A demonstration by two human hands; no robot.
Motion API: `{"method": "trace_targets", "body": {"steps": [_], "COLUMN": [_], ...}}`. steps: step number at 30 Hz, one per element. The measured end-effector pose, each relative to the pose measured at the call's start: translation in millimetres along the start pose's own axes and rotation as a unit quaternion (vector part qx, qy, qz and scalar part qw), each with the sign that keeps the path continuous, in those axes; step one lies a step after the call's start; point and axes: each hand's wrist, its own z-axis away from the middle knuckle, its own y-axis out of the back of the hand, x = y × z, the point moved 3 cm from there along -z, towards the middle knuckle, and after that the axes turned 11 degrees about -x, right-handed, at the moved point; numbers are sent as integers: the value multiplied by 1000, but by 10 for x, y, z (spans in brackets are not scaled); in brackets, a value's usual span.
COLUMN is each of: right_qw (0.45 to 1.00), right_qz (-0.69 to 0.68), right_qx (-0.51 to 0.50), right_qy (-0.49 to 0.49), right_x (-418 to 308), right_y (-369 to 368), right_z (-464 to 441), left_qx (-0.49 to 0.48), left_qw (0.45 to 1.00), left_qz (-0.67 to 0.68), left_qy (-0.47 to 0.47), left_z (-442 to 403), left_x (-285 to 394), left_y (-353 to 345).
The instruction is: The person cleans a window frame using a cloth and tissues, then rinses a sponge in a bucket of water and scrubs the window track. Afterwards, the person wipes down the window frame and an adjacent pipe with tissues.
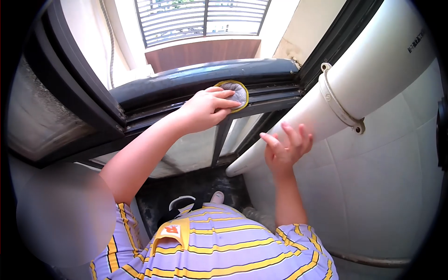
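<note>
My left hand point(207, 109) reaches across to the dark window frame and presses a grey scrubbing pad with a yellow edge point(241, 95) onto the sill track point(268, 95). Its fingers lie over the pad's left part, and the pad's underside is hidden. My right hand point(288, 148) is raised beside the thick white pipe point(308, 119), fingers apart and curled a little, with nothing in it. Whether its fingertips touch the pipe I cannot tell.
A clamp ring point(333, 100) with bolted lugs circles the pipe. Dark window posts point(88, 70) stand at the left. Beyond the opening is a slatted railing point(205, 21). White wall tiles point(373, 186) line the right side, and a thin pipe point(373, 261) runs low there.
</note>
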Motion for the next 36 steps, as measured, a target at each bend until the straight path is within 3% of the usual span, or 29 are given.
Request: {"method": "trace_targets", "body": {"steps": [2, 8, 11, 17, 27, 36], "right_qw": [996, 984, 982, 978, 974, 949], "right_qz": [-55, -129, -145, -184, -216, -296], "right_qx": [-59, -126, -122, -94, -58, -77], "right_qy": [36, 2, -12, -39, -43, -77], "right_x": [-117, -139, -96, -57, -242, -695], "right_y": [-115, -267, -223, -207, -300, -537], "right_z": [64, 87, 59, 113, 137, -23], "left_qx": [-6, -2, -44, -10, 35, -1], "left_qw": [999, 994, 991, 992, 990, 987], "left_qz": [-37, -97, -123, -122, -136, -148], "left_qy": [-25, -40, -22, -30, -12, 65], "left_z": [-157, -950, -1483, -1970, -576, 786], "left_x": [163, 397, 586, 619, 328, 12], "left_y": [14, -287, -449, -644, -161, 336]}}
